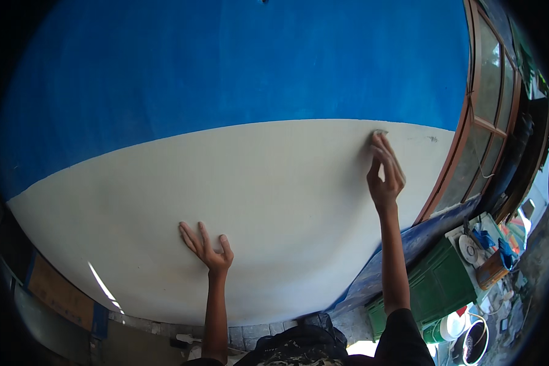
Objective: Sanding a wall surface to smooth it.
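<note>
A wall fills most of the view, with a blue upper part (pixel 256 64) and an off-white lower part (pixel 274 192). My right hand (pixel 386 167) is raised near the line between the two colours, its fingertips closed on a small greyish pad or cloth (pixel 379 132) against the off-white surface; what exactly it is cannot be told. My left hand (pixel 209 249) rests on the off-white part, lower and further left, fingers spread, holding nothing. Faint grey marks (pixel 432 138) show on the wall to the right of my right hand.
A brown-framed window (pixel 471 123) borders the wall at the right. Lower right stand a green cabinet (pixel 444 274) with items on top, a white bucket (pixel 453 325) and a dark pail (pixel 476 342). Paving blocks (pixel 256 330) run along the wall's foot. A brown panel (pixel 59 290) is lower left.
</note>
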`<state>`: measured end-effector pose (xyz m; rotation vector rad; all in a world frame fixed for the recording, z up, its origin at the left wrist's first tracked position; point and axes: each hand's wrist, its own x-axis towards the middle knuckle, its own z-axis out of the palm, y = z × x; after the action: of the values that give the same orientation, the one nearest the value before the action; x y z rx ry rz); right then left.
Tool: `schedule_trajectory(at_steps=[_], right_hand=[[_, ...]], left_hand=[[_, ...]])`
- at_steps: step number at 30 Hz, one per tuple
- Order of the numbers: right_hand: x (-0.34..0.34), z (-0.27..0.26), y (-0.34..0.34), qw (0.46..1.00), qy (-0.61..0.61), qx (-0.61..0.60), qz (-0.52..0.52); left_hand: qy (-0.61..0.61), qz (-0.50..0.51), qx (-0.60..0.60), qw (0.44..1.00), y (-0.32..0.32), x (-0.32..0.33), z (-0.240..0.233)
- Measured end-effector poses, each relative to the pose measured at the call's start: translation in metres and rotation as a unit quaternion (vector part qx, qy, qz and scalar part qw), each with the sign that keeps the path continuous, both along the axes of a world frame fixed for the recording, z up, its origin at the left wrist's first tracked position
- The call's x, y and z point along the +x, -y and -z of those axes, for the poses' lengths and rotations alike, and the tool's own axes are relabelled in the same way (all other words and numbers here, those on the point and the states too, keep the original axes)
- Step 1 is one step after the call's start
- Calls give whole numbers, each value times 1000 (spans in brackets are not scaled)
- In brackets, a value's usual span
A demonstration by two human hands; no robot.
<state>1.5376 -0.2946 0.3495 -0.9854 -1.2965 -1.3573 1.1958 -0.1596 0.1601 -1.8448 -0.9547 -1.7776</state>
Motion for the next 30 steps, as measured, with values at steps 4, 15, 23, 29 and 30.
schedule_trajectory(at_steps=[4, 15, 23, 29, 30], right_hand=[[37, -9, 18, 989, -108, 100, 23], [11, 58, 12, 995, 8, -86, -45], [-41, 104, -15, 970, 94, -148, -167], [-79, 113, -27, 942, 166, -231, -180], [-77, 96, -28, 956, 134, -183, -184]], left_hand=[[-9, 31, -112, 993, 40, -22, 98], [2, -114, -941, 319, 439, -214, 456], [321, -151, -899, 258, 492, -238, 441], [300, -143, -826, 455, 363, -198, 438], [299, -116, -803, 503, 346, -205, 440]])
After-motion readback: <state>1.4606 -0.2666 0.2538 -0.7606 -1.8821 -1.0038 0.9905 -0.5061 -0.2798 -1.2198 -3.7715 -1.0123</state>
